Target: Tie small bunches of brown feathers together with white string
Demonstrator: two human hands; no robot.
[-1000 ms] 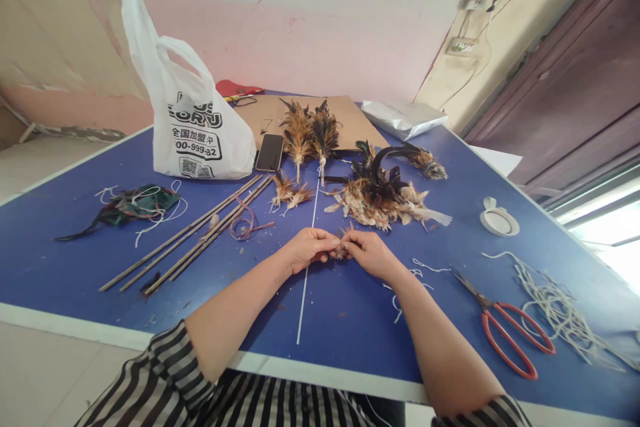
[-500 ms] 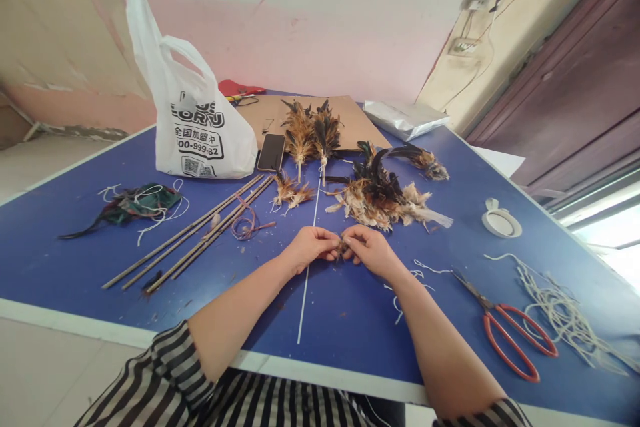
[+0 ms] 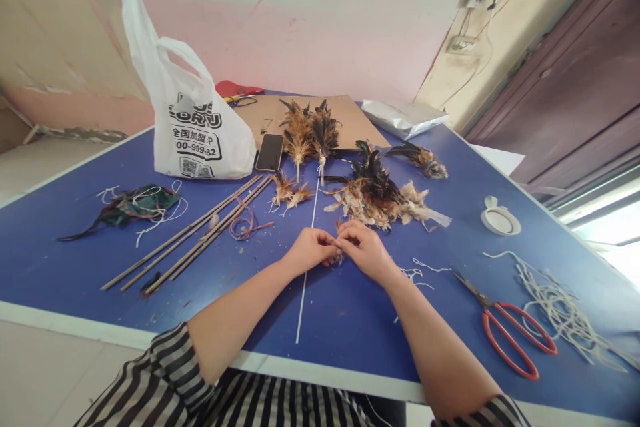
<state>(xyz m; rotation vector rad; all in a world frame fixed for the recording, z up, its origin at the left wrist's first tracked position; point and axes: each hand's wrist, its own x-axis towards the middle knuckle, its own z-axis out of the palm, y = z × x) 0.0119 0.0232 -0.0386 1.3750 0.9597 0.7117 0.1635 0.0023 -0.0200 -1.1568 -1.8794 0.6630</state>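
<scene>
My left hand (image 3: 314,248) and my right hand (image 3: 363,250) meet over the middle of the blue table, fingertips pinched together. Between them is a small brown feather (image 3: 339,259), mostly hidden by the fingers. Just beyond my right hand lies a loose pile of black, brown and cream feathers (image 3: 375,197). Two tied bundles of brown and black feathers (image 3: 311,133) rest farther back on a cardboard sheet (image 3: 357,121). A small tuft of orange-brown feathers (image 3: 290,192) sits nearer, left of the white line.
Thin sticks (image 3: 200,233) and a coiled purple cord (image 3: 245,223) lie left. Behind them stand a white plastic bag (image 3: 200,120) and a phone (image 3: 270,152). Red-handled scissors (image 3: 505,327), white string (image 3: 560,307) and a tape roll (image 3: 501,220) are on the right.
My right hand has shifted slightly left and its fingers now overlap the left fingertips. Less of the feather shows between them. The things on the table have stayed in place.
</scene>
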